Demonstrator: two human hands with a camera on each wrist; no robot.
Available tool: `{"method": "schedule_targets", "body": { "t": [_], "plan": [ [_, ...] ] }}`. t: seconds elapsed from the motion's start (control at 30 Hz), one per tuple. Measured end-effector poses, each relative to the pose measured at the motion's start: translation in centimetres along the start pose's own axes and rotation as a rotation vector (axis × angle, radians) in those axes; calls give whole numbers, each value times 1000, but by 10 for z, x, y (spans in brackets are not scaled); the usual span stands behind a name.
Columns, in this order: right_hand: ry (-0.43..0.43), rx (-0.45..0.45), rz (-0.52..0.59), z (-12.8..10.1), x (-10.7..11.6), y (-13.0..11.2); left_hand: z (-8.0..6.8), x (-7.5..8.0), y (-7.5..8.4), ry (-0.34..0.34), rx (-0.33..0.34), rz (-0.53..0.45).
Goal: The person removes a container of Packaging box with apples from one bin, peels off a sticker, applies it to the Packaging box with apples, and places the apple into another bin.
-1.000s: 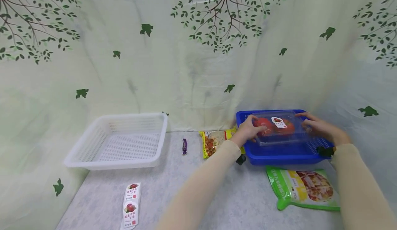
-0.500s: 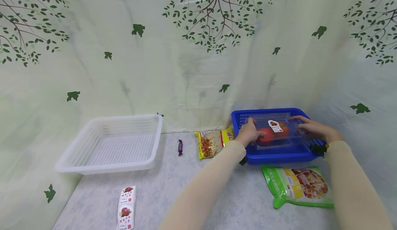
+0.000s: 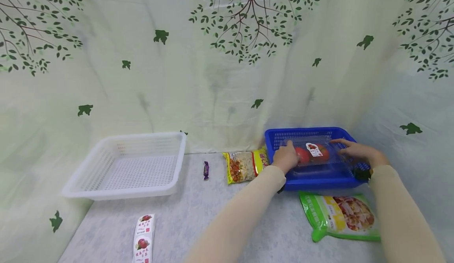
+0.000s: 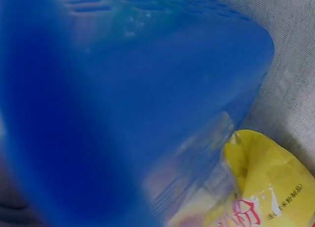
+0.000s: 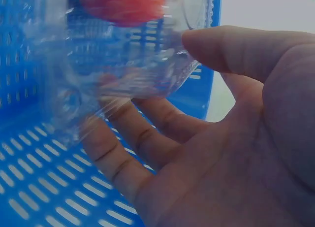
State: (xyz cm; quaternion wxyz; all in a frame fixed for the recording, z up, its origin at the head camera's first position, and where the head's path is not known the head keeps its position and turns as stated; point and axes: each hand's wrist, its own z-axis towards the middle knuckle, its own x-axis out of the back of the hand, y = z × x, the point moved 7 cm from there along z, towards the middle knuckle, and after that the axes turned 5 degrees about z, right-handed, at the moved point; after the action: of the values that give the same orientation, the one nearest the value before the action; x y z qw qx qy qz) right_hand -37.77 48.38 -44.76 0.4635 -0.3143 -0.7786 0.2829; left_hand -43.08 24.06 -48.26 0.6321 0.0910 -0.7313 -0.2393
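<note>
A clear plastic box (image 3: pixel 315 169) with red tomatoes (image 3: pixel 322 154) inside and a white sticker (image 3: pixel 313 149) on its lid sits within the blue basket (image 3: pixel 324 185) at the right. My left hand (image 3: pixel 285 157) holds the box's left end; its fingertips are partly hidden. At the other end, my right hand (image 3: pixel 361 153) grips the box. The right wrist view shows the thumb along the upper side of the plastic and the fingers (image 5: pixel 142 133) beneath it, above the slotted basket floor. Only the basket's outer wall (image 4: pixel 172 84) and a yellow package fill the left wrist view.
A yellow food bag (image 3: pixel 244 166) lies against the basket's left side, and a green-edged food bag (image 3: pixel 347 217) in front. Farther left are a purple wrapped candy (image 3: pixel 206 171), a white basket (image 3: pixel 122 194) and a strip of stickers (image 3: pixel 143 237). A patterned curtain (image 3: pixel 213 78) hangs behind.
Both hands have lowered the tomato box deeper into the blue basket, and it now lies below the far rim. The head view has shifted slightly.
</note>
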Motion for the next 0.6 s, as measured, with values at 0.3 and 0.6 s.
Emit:
{"method": "schedule_targets", "body": {
  "t": [0.3,0.6],
  "plan": [
    [194,185,-306,-19,14,-37,-100,104,21,102,-244,18],
    [431,279,-362,-78,-17,-143,-156,182,-52,252,-318,-5]
  ]
}}
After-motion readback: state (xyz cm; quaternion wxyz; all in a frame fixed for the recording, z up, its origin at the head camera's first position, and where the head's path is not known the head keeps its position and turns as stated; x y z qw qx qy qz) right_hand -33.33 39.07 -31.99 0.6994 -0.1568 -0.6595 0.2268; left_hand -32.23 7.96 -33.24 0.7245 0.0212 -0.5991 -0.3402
